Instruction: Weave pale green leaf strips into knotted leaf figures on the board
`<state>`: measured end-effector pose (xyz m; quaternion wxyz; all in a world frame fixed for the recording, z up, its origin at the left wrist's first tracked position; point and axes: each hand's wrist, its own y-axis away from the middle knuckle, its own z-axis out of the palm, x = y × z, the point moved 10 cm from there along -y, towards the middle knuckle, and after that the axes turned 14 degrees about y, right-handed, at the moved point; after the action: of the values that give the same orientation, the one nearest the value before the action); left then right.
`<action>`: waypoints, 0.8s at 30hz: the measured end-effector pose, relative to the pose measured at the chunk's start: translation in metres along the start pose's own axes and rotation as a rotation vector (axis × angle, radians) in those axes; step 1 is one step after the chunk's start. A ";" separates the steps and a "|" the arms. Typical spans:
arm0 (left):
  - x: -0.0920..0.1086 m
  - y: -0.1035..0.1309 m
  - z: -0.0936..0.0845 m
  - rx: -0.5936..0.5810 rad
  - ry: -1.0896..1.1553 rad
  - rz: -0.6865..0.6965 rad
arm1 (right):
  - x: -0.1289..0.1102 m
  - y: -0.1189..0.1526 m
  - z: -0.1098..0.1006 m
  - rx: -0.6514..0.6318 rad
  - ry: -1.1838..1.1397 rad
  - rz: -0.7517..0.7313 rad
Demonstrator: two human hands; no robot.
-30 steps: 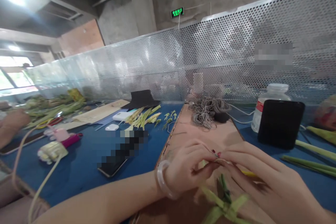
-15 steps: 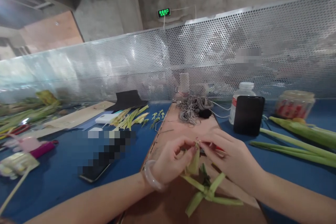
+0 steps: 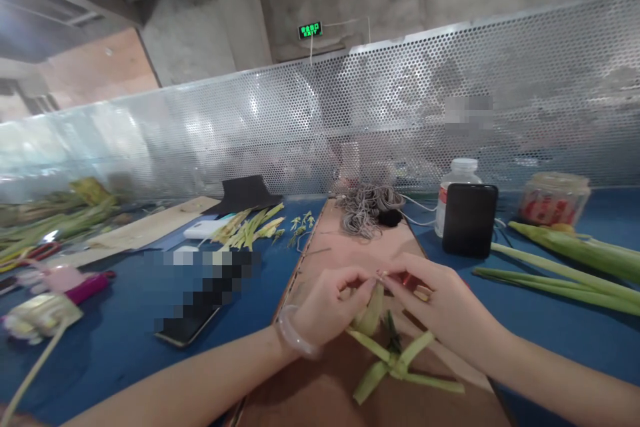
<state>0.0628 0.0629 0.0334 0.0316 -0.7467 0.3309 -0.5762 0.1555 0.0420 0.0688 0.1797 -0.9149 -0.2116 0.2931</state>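
One left hand (image 3: 327,303), one right hand (image 3: 443,300), fingertips pinching leaf strip (image 3: 371,315) hanging between.

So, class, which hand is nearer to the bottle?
Right. The right hand is on the near side of the bottle, slightly to its left; the left hand is farther off, left of the right hand.

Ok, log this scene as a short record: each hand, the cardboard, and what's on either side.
Left hand: pinches the top of a pale green leaf piece
Right hand: fingertips at that same top; exact hold too small to tell
Cardboard: bears a star-shaped leaf piece and, farther back, tangled gray cord
Left side: phone lying flat, leaf strips beyond
Right side: black upright slab before a bottle; jar; long green leaves
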 end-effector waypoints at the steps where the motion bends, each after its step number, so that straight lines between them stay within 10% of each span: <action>1: 0.001 -0.002 -0.003 0.003 -0.021 0.006 | 0.005 0.000 0.001 -0.008 -0.029 0.032; 5: 0.005 -0.018 -0.049 0.113 -0.337 0.062 | 0.032 -0.002 0.010 -0.043 -0.202 0.186; 9: -0.011 -0.029 -0.147 0.323 -0.849 -0.081 | 0.049 -0.001 0.022 -0.063 -0.361 0.287; 14: -0.058 -0.006 -0.252 0.519 -0.869 -0.345 | 0.041 0.004 0.018 -0.014 -0.247 0.216; 24: -0.101 0.032 -0.314 0.738 -0.458 -0.530 | 0.036 0.006 0.027 -0.068 -0.121 0.110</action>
<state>-0.2402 0.1967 0.0396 0.2177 -0.8511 -0.1112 -0.4646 0.1670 0.0603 0.0295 0.1190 -0.9114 -0.1812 0.3498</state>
